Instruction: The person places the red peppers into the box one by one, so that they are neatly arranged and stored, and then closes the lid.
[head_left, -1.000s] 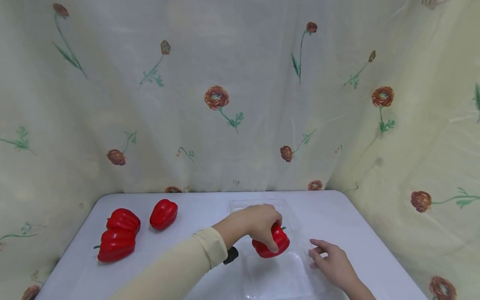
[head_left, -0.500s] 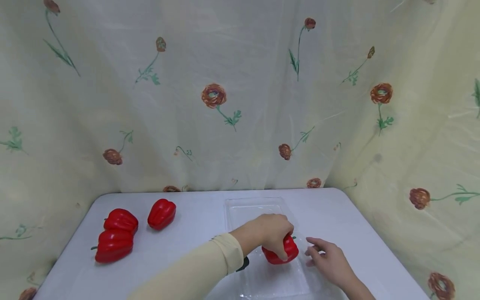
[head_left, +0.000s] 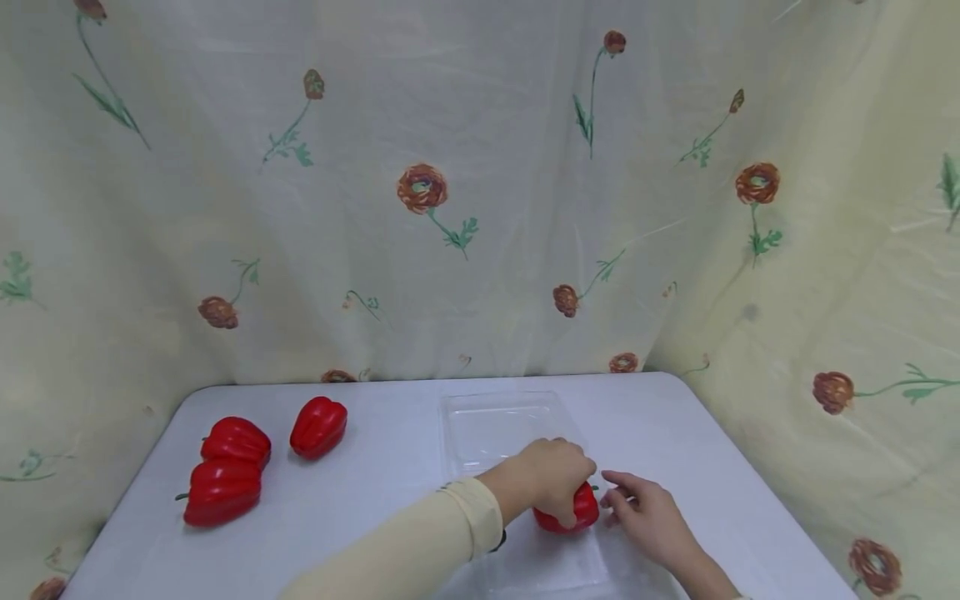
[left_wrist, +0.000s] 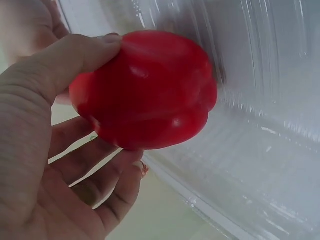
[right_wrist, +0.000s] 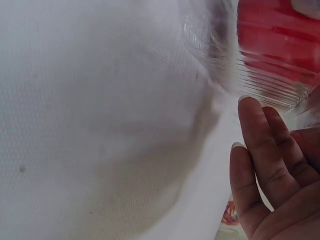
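Observation:
My left hand (head_left: 546,473) grips a red bell pepper (head_left: 588,505) over the near half of a clear plastic tray (head_left: 491,429). In the left wrist view the thumb presses on top of the bell pepper (left_wrist: 150,92), with fingers below it; whether it touches the tray floor I cannot tell. My right hand (head_left: 654,518) is at the tray's right side, fingers loosely extended and holding nothing. Seen from the right wrist, its fingertips (right_wrist: 248,107) lie close to the ribbed tray wall (right_wrist: 272,87), through which red shows; contact is unclear.
On the left of the white table (head_left: 375,500) lie two red bell peppers touching, the rear pepper (head_left: 237,442) and the front pepper (head_left: 222,492). A separate bell pepper (head_left: 318,427) rests farther back. Behind the table hangs a flowered curtain (head_left: 480,208).
My left hand has carried the bell pepper rightward and a little nearer, over the tray's near half, close to my right hand. The right hand has barely moved; the head view has shifted slightly.

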